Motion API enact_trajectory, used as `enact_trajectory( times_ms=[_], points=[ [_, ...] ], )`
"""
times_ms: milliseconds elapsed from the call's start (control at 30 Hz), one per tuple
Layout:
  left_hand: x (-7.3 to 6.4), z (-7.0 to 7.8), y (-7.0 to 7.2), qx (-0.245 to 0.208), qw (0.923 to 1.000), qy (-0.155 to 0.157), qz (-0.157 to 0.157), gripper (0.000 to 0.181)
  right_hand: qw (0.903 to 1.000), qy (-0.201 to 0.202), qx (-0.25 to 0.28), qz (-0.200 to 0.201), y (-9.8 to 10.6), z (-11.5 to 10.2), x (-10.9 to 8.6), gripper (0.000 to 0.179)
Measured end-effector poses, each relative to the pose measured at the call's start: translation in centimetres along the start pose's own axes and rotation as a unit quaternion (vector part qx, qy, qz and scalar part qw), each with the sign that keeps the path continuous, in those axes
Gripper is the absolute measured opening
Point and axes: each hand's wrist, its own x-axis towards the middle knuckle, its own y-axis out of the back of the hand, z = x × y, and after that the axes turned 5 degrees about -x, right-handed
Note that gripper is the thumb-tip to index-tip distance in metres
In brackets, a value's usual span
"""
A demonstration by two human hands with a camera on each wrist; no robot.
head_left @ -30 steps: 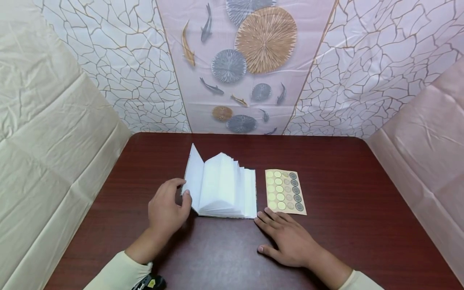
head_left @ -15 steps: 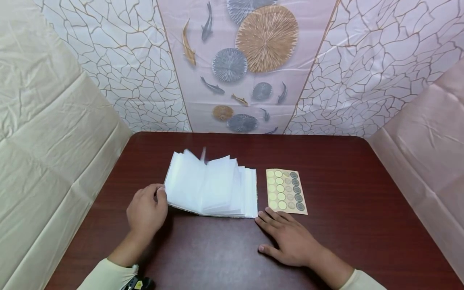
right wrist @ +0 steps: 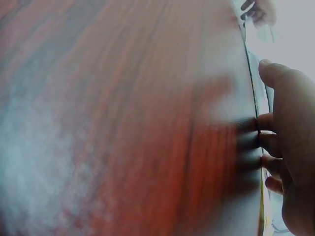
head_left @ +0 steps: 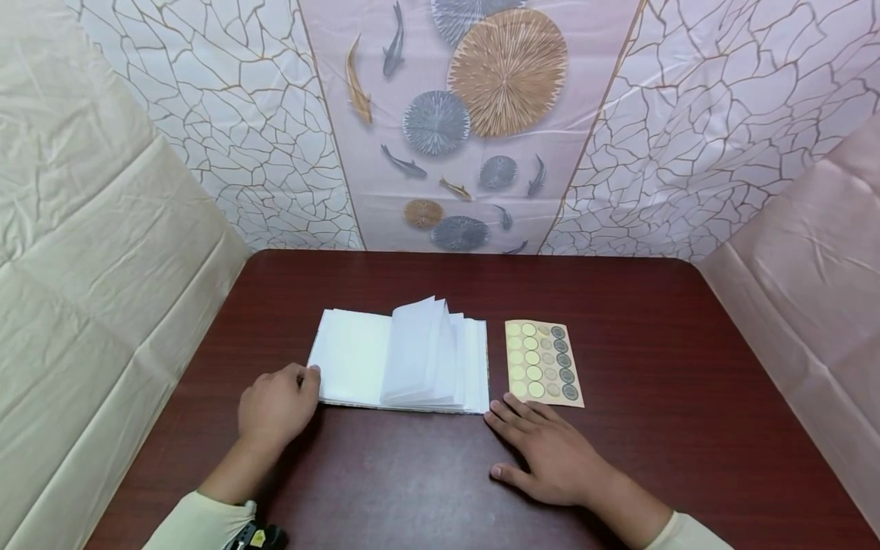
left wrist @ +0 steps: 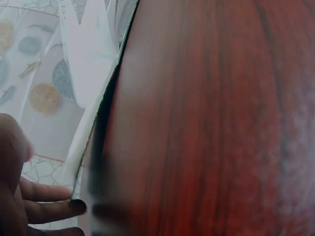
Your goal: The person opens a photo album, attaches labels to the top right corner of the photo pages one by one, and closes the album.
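Our left hand (head_left: 278, 405) holds the notebook (head_left: 412, 359) at its nine-o'clock edge and down comes the cover (left wrist: 84, 135), raised a second ago, now nearly flat, so we have white page (head_left: 351, 355) showing at twelve o'clock, our right hand (head_left: 550, 454) spread wide at the four-o'clock corner!

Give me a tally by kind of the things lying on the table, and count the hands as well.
Open book: 1
Sheet with rows of circles: 1
Hands: 2, the left hand and the right hand
Total: 4
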Motion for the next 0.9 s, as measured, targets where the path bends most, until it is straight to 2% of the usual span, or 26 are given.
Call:
enact_trajectory(
  times_ms=[167, 400, 467, 533, 600, 700, 800, 900],
  points=[
    [0.1, 0.2, -0.1, 0.031, 0.9992, -0.008, -0.025, 0.04, 0.9999, -0.006, 0.003, -0.012, 0.1, 0.1, 0.1, 0.073],
    [0.0, 0.7, -0.3, 0.06, 0.9966, -0.003, -0.057, 0.045, 1.0, -0.005, 0.001, -0.008, 0.1, 0.1, 0.1, 0.074],
    [-0.1, 1.0, -0.4, 0.063, 0.9964, -0.004, -0.057, 0.047, 1.0, -0.004, 0.003, -0.005, 0.1, 0.0, 0.1, 0.073],
    [-0.1, 1.5, -0.6, 0.061, 0.9972, -0.014, -0.042, 0.05, 1.0, -0.003, 0.006, -0.004, 0.1, 0.0, 0.1, 0.073],
    [-0.1, 2.1, -0.9, 0.05, 0.9979, -0.038, -0.018, 0.051, 0.9999, -0.006, 0.009, -0.006, 0.1, -0.1, 0.1, 0.073],
    [0.0, 3.2, -1.4, 0.025, 0.9948, -0.095, 0.025, 0.049, 0.9997, -0.013, 0.012, -0.015, 0.3, -0.1, 0.1, 0.073],
    [0.2, 4.4, -1.9, -0.01, 0.9865, -0.157, 0.045, 0.044, 0.9995, -0.019, 0.015, -0.022, 0.4, 0.0, 0.2, 0.073],
    [0.1, 5.5, -2.5, -0.046, 0.9762, -0.207, 0.046, 0.047, 0.9994, -0.019, 0.016, -0.024, 0.6, 0.0, 0.3, 0.073]
  ],
)
